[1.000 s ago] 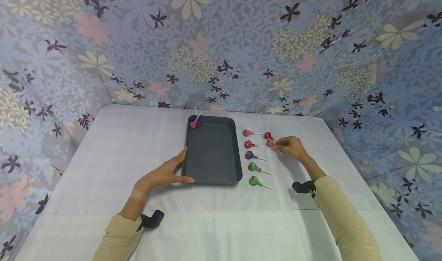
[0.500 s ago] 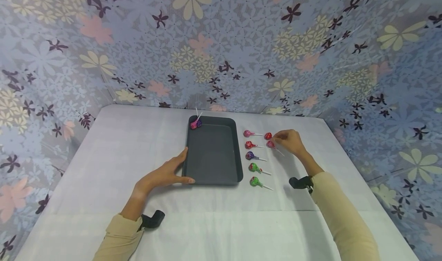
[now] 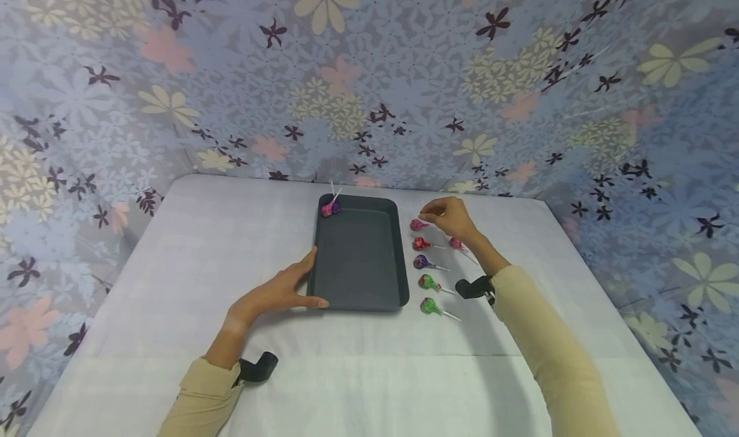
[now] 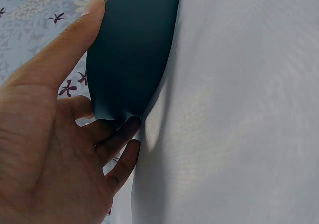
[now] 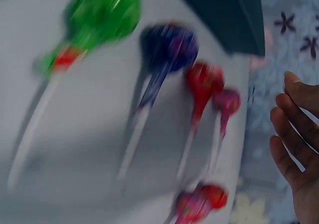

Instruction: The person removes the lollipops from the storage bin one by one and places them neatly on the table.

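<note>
My left hand [image 3: 274, 292] holds the near left corner of a dark grey tray [image 3: 404, 276], thumb at its front edge. The left wrist view shows fingers [image 4: 124, 132] bent against the tray's wall. Above the far end of a lollipop column is my right hand [image 3: 453, 217], fingertips close over a pink lollipop [image 3: 417, 224]; the right wrist view shows nothing between them. Below that lie a red lollipop [image 3: 420, 244], a purple one [image 3: 421, 262] and green ones [image 3: 428, 281]. Another pink lollipop [image 3: 456, 243] lies right of the column, with a red one [image 5: 215, 196] beside it, hidden in the head view.
A pink lollipop [image 3: 327, 210] and a purple one [image 3: 336, 207] rest in the tray's far left corner, sticks leaning past the rim. A white cloth [image 3: 369, 385] covers the table. Floral fabric [image 3: 369, 90] hangs behind and at both sides.
My right hand has moved from the right-hand pair of lollipops leftward and slightly away, to the top of the column. My left hand stays at the tray.
</note>
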{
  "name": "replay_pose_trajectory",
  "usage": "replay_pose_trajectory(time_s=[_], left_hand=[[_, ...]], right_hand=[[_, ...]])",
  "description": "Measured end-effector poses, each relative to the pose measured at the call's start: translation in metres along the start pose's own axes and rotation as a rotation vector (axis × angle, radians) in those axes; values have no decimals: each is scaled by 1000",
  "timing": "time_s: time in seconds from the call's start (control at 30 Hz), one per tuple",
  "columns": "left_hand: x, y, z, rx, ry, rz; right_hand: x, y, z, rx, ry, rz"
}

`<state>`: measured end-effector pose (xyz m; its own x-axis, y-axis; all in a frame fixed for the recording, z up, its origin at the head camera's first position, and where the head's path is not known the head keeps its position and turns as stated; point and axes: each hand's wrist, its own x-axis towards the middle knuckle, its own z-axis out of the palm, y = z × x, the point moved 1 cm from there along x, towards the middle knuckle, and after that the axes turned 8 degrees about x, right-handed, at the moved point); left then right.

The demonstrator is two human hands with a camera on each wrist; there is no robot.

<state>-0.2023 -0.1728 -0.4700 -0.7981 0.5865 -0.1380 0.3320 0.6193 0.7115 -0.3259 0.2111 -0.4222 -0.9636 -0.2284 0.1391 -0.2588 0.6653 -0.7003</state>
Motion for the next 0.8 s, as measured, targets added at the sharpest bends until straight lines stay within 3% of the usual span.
replay_pose_trajectory(time_s=[0.27, 0.47, 0.8], left_hand=[[-1, -2, 1, -4, 5, -16], [0, -2, 2, 0, -10, -25], [1, -2, -1, -4, 7, -3]], right_hand=[[27, -39, 31, 9, -90, -90], [42, -57, 61, 57, -192, -84], [68, -91, 99, -39, -307, -135]])
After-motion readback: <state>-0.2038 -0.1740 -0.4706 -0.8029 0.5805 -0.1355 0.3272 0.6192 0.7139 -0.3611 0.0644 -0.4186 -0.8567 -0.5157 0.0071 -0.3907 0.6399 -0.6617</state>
